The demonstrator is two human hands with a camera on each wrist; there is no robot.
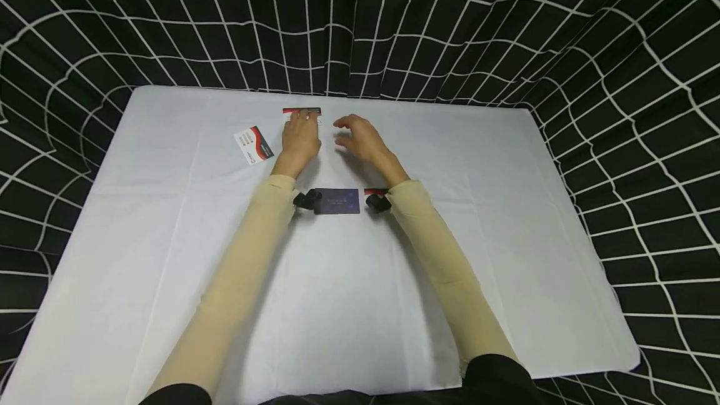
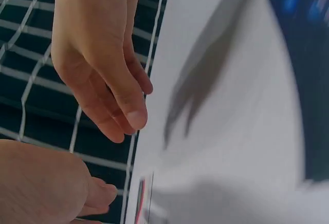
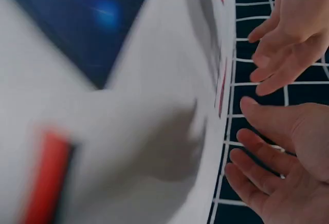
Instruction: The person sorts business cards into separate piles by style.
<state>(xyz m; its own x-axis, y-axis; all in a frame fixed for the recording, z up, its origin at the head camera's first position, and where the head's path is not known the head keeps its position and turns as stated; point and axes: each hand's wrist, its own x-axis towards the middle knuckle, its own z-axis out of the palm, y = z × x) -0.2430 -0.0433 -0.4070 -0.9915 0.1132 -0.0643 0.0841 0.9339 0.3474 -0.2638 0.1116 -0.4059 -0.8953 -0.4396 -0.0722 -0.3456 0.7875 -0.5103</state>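
My left hand (image 1: pixel 300 137) is over a white card with a red and black band (image 1: pixel 292 110) near the table's back edge, its fingers extended and covering part of it. In the left wrist view that card (image 2: pixel 141 201) is seen nearly edge-on beside the hand. To the right, my right hand (image 1: pixel 364 140) is raised over the table with loosely bent fingers and a gap between thumb and fingers, holding nothing. Its shadow (image 3: pixel 164 147) falls on the cloth. A dark blue card (image 1: pixel 337 200) lies flat between the two wrists.
A tilted white, red and black card (image 1: pixel 254 145) lies left of my left hand. Another red and black card (image 1: pixel 375 191) is partly hidden by the right wrist's camera (image 1: pixel 378 204). White cloth covers the table (image 1: pixel 349 305); dark fabric with a white grid (image 1: pixel 315 24) stands behind.
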